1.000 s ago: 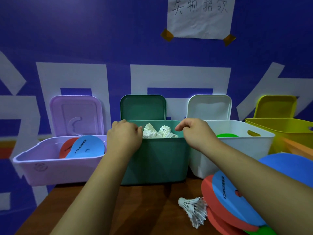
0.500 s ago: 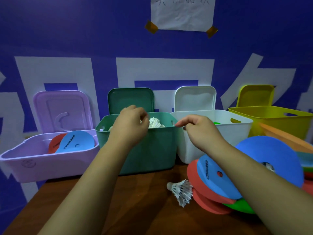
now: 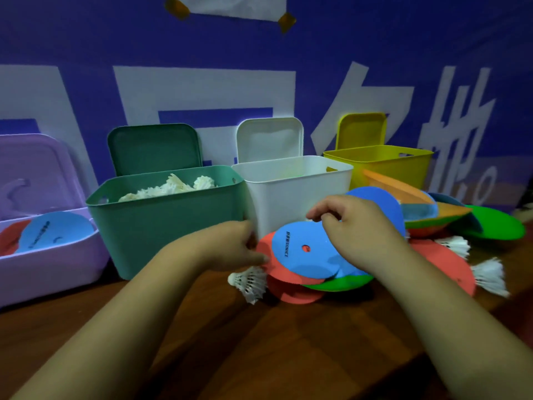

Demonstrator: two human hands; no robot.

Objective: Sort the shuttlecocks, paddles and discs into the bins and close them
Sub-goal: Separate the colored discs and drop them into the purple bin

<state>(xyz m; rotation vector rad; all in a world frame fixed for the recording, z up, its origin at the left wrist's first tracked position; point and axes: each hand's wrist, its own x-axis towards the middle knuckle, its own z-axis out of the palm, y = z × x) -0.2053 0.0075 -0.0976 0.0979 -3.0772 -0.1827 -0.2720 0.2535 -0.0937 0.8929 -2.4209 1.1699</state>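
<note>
Four bins stand open along the wall: purple [image 3: 43,264] with a blue and a red disc inside, green [image 3: 173,226] holding several shuttlecocks [image 3: 173,187], white [image 3: 288,197] and yellow [image 3: 383,168]. In front of the white bin lies a pile of discs with a blue disc [image 3: 302,255] on top of a red disc [image 3: 291,295]. My left hand [image 3: 227,249] touches the red disc's left edge; its fingers are hidden. My right hand [image 3: 360,229] hovers over the blue disc, fingers loosely curled, holding nothing. One shuttlecock [image 3: 251,282] lies on the table beside the pile.
More discs or paddles, orange [image 3: 403,189] and green [image 3: 496,226], are stacked at the right, with two more shuttlecocks [image 3: 490,277] beside them. All four lids lean upright against the blue wall, among them the green lid [image 3: 153,148]. The brown table [image 3: 259,356] extends toward me.
Both hands have come down from the green bin's rim to the disc pile in front of the white bin. The view has swung right and down.
</note>
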